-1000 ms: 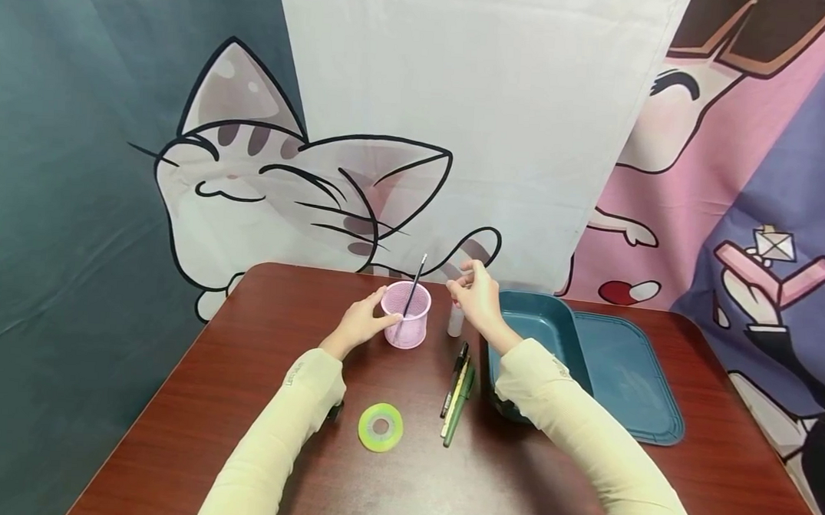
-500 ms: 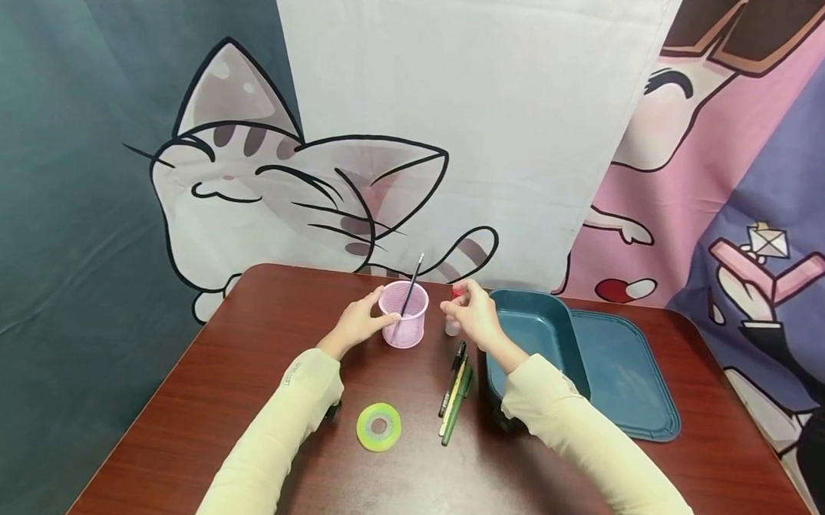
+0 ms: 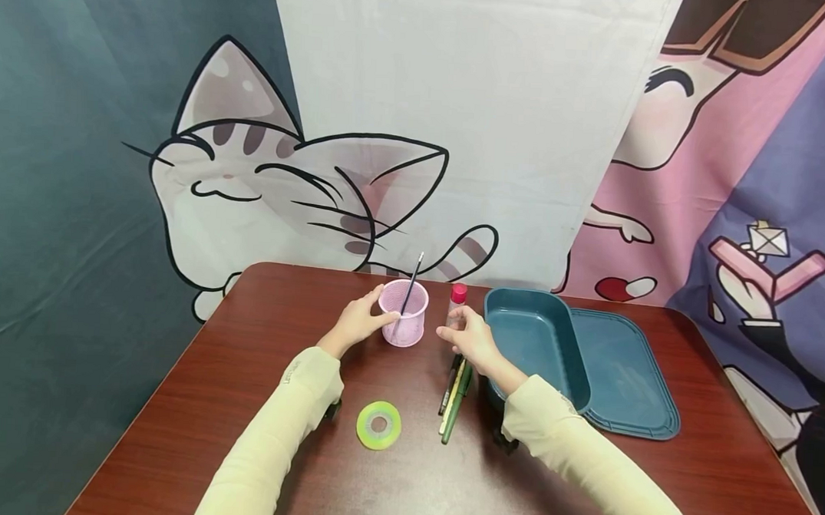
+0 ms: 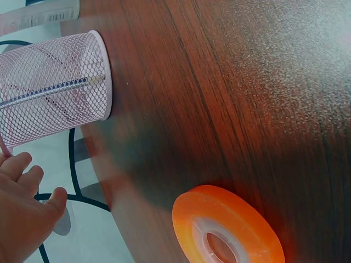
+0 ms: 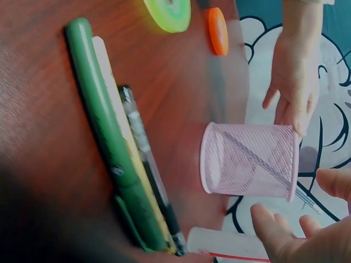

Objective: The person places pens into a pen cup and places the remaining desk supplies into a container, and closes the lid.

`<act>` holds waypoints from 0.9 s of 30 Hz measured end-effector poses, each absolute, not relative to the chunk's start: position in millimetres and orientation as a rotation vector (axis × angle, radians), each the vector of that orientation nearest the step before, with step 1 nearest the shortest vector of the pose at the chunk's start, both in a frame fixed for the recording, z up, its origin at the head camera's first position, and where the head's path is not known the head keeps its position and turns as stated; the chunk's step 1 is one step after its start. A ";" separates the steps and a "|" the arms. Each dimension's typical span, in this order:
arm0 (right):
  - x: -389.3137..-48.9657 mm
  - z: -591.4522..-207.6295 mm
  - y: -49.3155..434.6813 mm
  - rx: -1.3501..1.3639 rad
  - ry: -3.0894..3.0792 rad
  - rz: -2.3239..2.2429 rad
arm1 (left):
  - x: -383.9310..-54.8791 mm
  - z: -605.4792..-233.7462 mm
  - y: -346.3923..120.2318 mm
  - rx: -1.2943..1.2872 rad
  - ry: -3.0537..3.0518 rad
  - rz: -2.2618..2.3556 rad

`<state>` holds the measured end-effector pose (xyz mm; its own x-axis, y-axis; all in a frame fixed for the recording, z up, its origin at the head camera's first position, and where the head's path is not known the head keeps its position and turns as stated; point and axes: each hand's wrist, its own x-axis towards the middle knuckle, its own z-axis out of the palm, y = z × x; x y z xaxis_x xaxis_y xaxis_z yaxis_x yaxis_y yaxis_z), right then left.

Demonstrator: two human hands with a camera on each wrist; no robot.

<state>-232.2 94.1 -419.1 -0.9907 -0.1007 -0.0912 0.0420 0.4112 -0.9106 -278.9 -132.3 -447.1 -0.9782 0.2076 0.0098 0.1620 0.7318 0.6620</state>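
My left hand (image 3: 357,321) holds the rim of a pink mesh pen cup (image 3: 409,330), thumb on its near side. A dark pencil (image 3: 411,284) leans inside the cup, its tip end visible through the mesh in the left wrist view. To the right of the cup, an upright glue stick (image 3: 458,296) with a red cap stands on the table. My right hand (image 3: 474,341) is just in front of it, thumb and fingers apart, nothing between them. Its fingers partly cover the glue stick's lower body; whether they touch it I cannot tell.
A green marker (image 5: 112,137), a yellowish pencil (image 5: 126,131) and a black pen (image 5: 151,164) lie side by side. Nearer me lies a yellow-green tape roll (image 3: 379,425). An orange tape roll (image 4: 219,219) is by the left wrist. A blue box (image 3: 536,336) and its lid (image 3: 625,374) are right.
My right hand has come down from above the glue stick and toward me, past its cap, leaving the red cap uncovered. The left hand stays at the pen cup.
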 end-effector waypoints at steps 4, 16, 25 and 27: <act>-227.3 -429.7 92.4 -0.055 2.588 -1.572 | -278.8 -447.1 -131.8 0.302 2.863 1.076; -210.6 -459.2 91.4 -0.079 2.703 -1.525 | -280.3 -447.6 -131.6 0.312 2.872 1.057; -195.6 -473.8 92.2 0.026 2.678 -1.588 | -279.3 -446.3 -131.5 0.320 2.868 1.063; -193.2 -476.1 92.2 0.053 2.671 -1.596 | -279.1 -446.0 -131.3 0.319 2.868 1.066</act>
